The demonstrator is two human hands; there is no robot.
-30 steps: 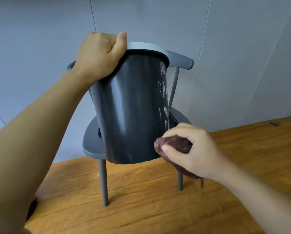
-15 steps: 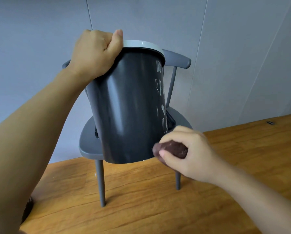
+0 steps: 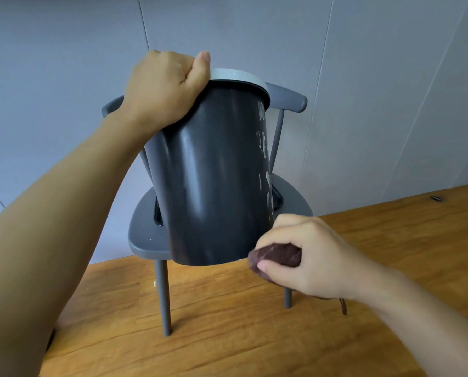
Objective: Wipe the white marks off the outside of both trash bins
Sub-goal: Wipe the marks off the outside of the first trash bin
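- Our left hand (image 3: 164,91) clamps the rim of the dark trash bin (image 3: 213,180), tilted before the grey chair (image 3: 289,99).
- Our right hand (image 3: 309,257) grips a maroon cloth (image 3: 276,255) at its lower right edge, under the white marks (image 3: 264,148).

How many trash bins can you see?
1: the dark bin, tilted on the grey chair, left hand gripping its rim. A second bin isn't visible; it may be out of view.

Grey chair (image 3: 145,235) on wooden floor (image 3: 227,336), bin (image 3: 213,172) on seat
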